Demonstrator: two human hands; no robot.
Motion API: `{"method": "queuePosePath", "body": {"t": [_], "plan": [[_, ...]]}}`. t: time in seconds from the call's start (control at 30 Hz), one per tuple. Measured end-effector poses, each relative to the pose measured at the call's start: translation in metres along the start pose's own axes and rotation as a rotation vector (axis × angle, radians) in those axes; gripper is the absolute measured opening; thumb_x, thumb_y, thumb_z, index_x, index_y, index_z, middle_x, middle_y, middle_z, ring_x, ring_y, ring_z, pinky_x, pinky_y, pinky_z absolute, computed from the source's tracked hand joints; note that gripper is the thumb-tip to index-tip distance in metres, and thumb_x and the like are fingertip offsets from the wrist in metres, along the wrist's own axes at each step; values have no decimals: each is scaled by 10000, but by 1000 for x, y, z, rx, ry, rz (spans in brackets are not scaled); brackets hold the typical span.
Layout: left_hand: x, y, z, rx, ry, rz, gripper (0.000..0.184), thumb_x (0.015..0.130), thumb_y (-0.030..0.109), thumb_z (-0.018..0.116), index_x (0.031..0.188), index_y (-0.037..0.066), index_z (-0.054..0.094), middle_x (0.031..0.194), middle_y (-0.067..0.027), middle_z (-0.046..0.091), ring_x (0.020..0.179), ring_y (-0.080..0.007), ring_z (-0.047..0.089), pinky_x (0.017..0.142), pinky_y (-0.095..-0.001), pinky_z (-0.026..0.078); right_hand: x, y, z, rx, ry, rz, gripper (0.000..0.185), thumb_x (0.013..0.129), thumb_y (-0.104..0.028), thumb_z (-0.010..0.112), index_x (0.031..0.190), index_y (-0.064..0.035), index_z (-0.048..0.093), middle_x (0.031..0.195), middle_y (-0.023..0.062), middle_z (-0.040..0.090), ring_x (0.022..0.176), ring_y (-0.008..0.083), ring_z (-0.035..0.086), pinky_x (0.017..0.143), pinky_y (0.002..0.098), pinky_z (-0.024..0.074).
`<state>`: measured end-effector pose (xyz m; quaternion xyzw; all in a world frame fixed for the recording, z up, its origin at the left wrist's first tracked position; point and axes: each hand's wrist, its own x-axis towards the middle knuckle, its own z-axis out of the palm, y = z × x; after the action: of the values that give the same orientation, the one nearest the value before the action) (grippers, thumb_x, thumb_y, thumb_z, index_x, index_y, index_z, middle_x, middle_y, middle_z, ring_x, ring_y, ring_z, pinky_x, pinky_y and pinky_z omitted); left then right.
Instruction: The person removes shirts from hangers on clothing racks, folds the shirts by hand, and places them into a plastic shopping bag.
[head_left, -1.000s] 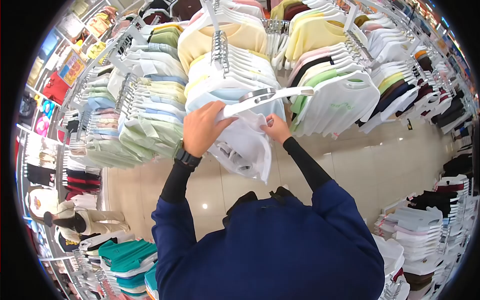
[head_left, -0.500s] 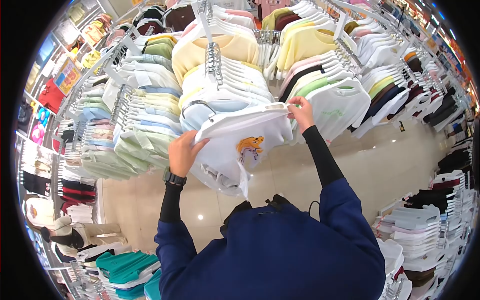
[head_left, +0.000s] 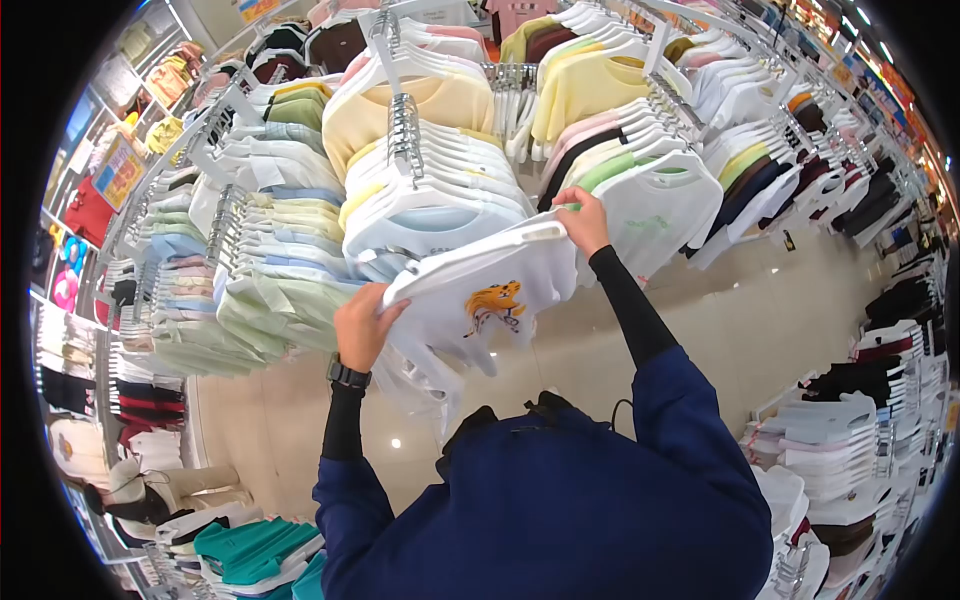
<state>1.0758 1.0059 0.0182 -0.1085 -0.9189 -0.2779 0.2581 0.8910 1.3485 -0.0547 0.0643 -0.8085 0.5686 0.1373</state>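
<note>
A white shirt (head_left: 455, 320) with an orange and purple print hangs on a white hanger (head_left: 480, 248) between my hands. My left hand (head_left: 364, 322), with a dark watch at the wrist, pinches the hanger and shirt at the left shoulder. At the right shoulder, my right hand (head_left: 584, 222) grips the other end with fingers closed. The hanger's metal hook lies near its left part, close to the racked clothes. Just beyond the shirt hangs a light blue shirt (head_left: 440, 225) on the rack.
Ahead stand racks with yellow shirts (head_left: 590, 90), green shirts (head_left: 275, 315) and white shirts (head_left: 665, 205). Teal shirts (head_left: 255, 550) are at the lower left, beside a person in light trousers (head_left: 195, 487). More hanging clothes (head_left: 825, 435) are at the lower right.
My right hand moved from the collar to the shirt's right shoulder. The shirt spread out, its print came into view, and its lower part swung. The view shifted slightly.
</note>
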Motion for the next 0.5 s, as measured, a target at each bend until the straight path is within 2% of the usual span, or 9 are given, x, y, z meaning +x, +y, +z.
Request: {"method": "queuePosePath", "body": {"t": [0.1,0.3,0.4,0.5], "plan": [[0,1,0,45,-12,-71,248,741,202,786,852,44,632,767,-84,616,637,-295,580,556,-355,452,0,2,-2,51,-18,88,146,691,-83,617,831,-54,645,836,56,668,687,171,610,672,301,481],[2,-4,4,69,-13,-16,250,744,219,786,851,50,635,764,-79,616,630,-292,578,550,-358,449,0,-7,-4,18,-24,76,154,697,-86,613,844,-51,643,838,49,667,631,147,583,646,294,473],[0,-4,2,133,-9,-77,250,753,237,778,853,56,636,767,-71,621,613,-286,572,542,-359,450,-1,-16,-8,-12,-73,77,165,693,-69,605,853,-49,638,850,64,674,661,195,619,663,316,486],[-4,-8,5,112,1,-51,248,765,265,766,839,73,628,756,-58,609,609,-286,578,531,-366,450,-5,-19,-3,-162,-28,-119,215,705,-9,561,898,-58,642,834,65,666,514,144,549,551,307,449]]}}
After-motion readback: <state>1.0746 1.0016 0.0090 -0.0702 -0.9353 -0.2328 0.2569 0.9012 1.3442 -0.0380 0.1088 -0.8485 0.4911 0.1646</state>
